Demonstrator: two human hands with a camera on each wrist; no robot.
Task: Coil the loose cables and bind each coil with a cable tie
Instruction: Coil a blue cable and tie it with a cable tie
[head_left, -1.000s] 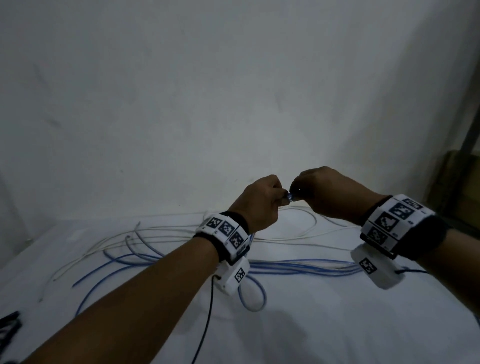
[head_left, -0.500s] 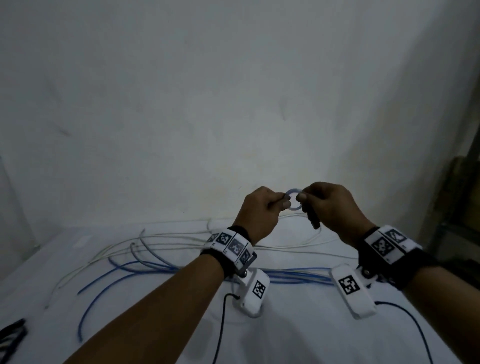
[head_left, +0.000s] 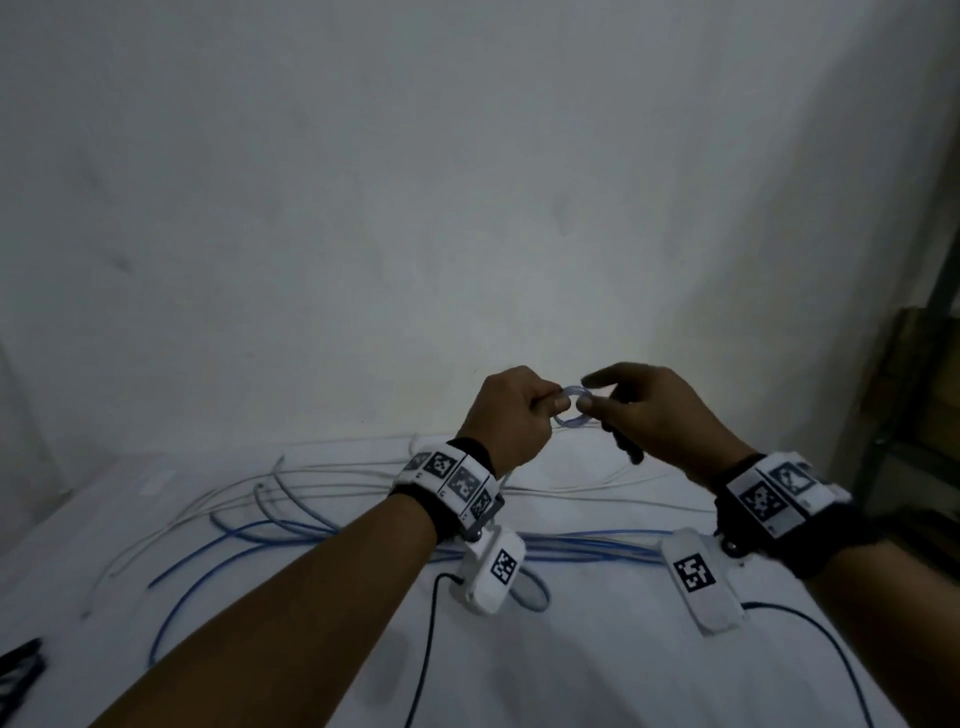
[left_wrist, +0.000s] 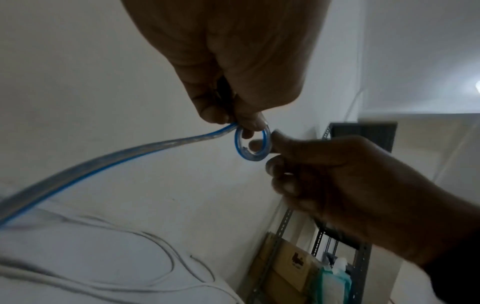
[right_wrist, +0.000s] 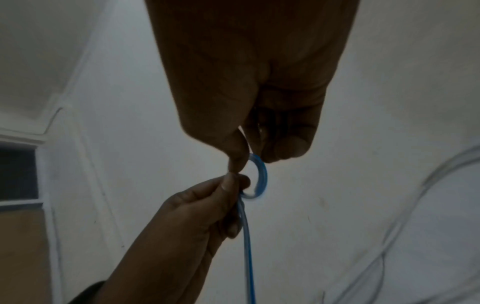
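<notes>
A translucent blue cable (left_wrist: 103, 162) rises from the table to my left hand (head_left: 553, 402), which pinches it where it bends into a small loop (head_left: 570, 410). My right hand (head_left: 589, 402) pinches the other side of that loop (left_wrist: 253, 145) between thumb and a finger, forefinger raised. The loop (right_wrist: 259, 176) hangs in the air between both hands, above the table's far edge. A short dark strip (head_left: 626, 447) sticks out below my right hand's curled fingers; what it is I cannot tell.
More blue cable (head_left: 587, 540) and thin white cables (head_left: 363, 483) lie spread over the white table (head_left: 571, 675). Dark strips (head_left: 18, 670) lie at the front left edge. A metal shelf (head_left: 924, 415) with boxes stands at the right, a white wall behind.
A second ago both hands held the cable end tight together. The cable now forms a small open loop between them, and my right forefinger has lifted.
</notes>
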